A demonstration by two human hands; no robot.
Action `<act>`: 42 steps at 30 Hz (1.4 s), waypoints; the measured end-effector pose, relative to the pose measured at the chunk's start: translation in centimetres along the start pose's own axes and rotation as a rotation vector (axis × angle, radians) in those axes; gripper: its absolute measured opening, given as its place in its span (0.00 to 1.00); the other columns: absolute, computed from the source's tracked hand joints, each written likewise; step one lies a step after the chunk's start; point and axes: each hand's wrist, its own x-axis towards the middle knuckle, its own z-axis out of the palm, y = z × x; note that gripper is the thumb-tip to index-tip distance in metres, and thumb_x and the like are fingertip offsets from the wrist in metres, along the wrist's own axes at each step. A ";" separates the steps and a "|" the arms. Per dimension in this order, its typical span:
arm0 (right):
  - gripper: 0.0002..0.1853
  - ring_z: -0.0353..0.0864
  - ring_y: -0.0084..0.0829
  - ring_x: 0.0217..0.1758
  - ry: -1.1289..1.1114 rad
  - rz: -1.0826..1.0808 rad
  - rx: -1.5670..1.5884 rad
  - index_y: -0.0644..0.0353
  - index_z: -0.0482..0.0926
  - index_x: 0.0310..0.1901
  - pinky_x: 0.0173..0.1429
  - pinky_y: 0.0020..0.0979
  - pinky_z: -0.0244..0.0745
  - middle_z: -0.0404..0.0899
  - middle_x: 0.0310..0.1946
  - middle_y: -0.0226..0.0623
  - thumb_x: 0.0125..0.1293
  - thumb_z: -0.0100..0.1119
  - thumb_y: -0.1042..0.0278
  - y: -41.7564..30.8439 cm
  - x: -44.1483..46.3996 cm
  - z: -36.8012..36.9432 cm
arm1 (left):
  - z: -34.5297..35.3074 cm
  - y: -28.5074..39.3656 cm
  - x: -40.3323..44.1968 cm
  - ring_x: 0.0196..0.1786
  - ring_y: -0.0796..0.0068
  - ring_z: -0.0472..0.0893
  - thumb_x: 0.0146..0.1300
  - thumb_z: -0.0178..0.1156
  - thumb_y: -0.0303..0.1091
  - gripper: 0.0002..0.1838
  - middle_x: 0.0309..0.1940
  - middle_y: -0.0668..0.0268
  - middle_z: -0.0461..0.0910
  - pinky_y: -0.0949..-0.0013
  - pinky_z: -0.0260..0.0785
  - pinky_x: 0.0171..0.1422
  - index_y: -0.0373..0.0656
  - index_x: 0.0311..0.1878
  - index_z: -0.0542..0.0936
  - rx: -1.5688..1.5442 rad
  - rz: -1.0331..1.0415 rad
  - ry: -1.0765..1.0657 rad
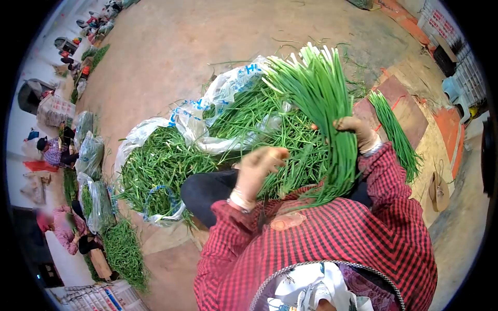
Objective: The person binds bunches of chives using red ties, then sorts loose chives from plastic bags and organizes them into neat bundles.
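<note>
- Fingers of the right hand (359,129) are closed around a thick bundle of green stalks (332,98), just below its middle; the white ends fan out above the grip and the leaves drape below it to the lap.
- Left hand (257,168), to the left and lower, is raised with its fingers loosely curled, apart from the bundle; nothing shows in its grasp, though it is a little blurred.
- The bundle should be light, limp at the leaf ends and firmer near the white ends. The leaves look smooth, so they may slide on each other, and a hard squeeze could bruise them. A broad, gentle wrap round the firmer part, nearer the white ends, would hold best.
- Between and beyond the hands, loose greens (295,155) lie heaped by a crumpled plastic bag (220,93).
- Left of the left hand, another heap of greens (166,160) fills an open bag.
- Right of the right hand, a slimmer bunch (397,135) lies beside a brownish board (415,119).
- Far left, a person (66,228) sits near more greens.
</note>
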 end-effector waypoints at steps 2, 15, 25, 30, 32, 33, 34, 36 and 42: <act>0.37 0.83 0.32 0.47 0.100 0.066 -0.008 0.67 0.65 0.67 0.45 0.29 0.81 0.77 0.58 0.50 0.58 0.63 0.58 1.4 -0.9 -2.3 | -1.9 -1.4 1.3 0.40 0.76 0.81 0.68 0.59 0.32 0.14 0.47 0.61 0.82 0.74 0.75 0.42 0.36 0.53 0.79 -0.373 0.159 0.184; 0.34 0.80 0.34 0.54 -0.060 0.012 -0.012 0.68 0.68 0.65 0.54 0.34 0.78 0.79 0.55 0.49 0.59 0.64 0.60 3.7 0.2 1.3 | 2.1 0.7 3.2 0.27 0.84 0.77 0.64 0.66 0.31 0.10 0.23 0.68 0.80 0.77 0.70 0.33 0.36 0.44 0.79 0.580 0.601 0.386; 0.23 0.79 0.26 0.42 0.113 0.067 -0.056 0.66 0.75 0.55 0.50 0.27 0.73 0.81 0.39 0.35 0.58 0.58 0.68 3.5 -1.0 -1.0 | 2.4 -2.1 -1.3 0.32 0.79 0.79 0.65 0.62 0.32 0.09 0.28 0.64 0.82 0.73 0.72 0.38 0.36 0.41 0.83 0.336 0.322 -0.333; 0.13 0.80 0.28 0.46 0.109 -0.032 -0.189 0.68 0.81 0.47 0.54 0.30 0.72 0.83 0.41 0.36 0.64 0.60 0.69 4.5 -3.3 -6.2 | -2.4 -4.2 -4.1 0.31 0.79 0.78 0.66 0.61 0.28 0.08 0.28 0.66 0.81 0.74 0.70 0.38 0.32 0.41 0.81 -0.174 -0.122 -0.290; 0.12 0.80 0.28 0.48 0.146 0.079 -0.223 0.68 0.83 0.44 0.55 0.30 0.72 0.83 0.43 0.38 0.64 0.61 0.68 4.1 -3.4 -6.0 | -3.5 -4.0 -4.3 0.32 0.77 0.80 0.65 0.63 0.30 0.09 0.30 0.63 0.82 0.72 0.73 0.40 0.32 0.40 0.82 -0.244 -0.100 -0.255; 0.12 0.80 0.28 0.48 0.156 0.117 -0.235 0.68 0.83 0.43 0.56 0.30 0.72 0.84 0.43 0.38 0.63 0.61 0.68 4.2 -3.4 -5.9 | -3.6 -3.8 -4.3 0.33 0.77 0.80 0.65 0.64 0.30 0.09 0.30 0.63 0.82 0.72 0.73 0.40 0.32 0.41 0.82 -0.236 -0.136 -0.210; 0.12 0.80 0.28 0.48 0.177 0.085 -0.208 0.67 0.83 0.43 0.56 0.30 0.72 0.84 0.43 0.38 0.63 0.62 0.68 4.7 -3.0 -5.8 | -3.7 -3.8 -4.3 0.33 0.77 0.80 0.65 0.64 0.30 0.09 0.30 0.63 0.82 0.72 0.73 0.40 0.32 0.41 0.82 -0.236 -0.132 -0.204; 0.12 0.80 0.28 0.49 0.199 0.054 -0.183 0.67 0.83 0.43 0.56 0.30 0.72 0.84 0.43 0.38 0.62 0.62 0.68 5.0 -2.6 -5.9 | -3.4 -4.0 -4.0 0.33 0.77 0.80 0.66 0.63 0.31 0.10 0.30 0.63 0.82 0.73 0.72 0.40 0.32 0.41 0.82 -0.125 -0.085 -0.236; 0.14 0.80 0.28 0.47 0.401 0.050 -0.047 0.66 0.83 0.44 0.58 0.29 0.72 0.83 0.42 0.36 0.59 0.62 0.66 3.5 -1.6 -2.1 | 2.2 -2.7 -3.8 0.34 0.77 0.80 0.65 0.62 0.30 0.08 0.29 0.64 0.83 0.73 0.73 0.39 0.35 0.38 0.84 0.340 0.227 -0.536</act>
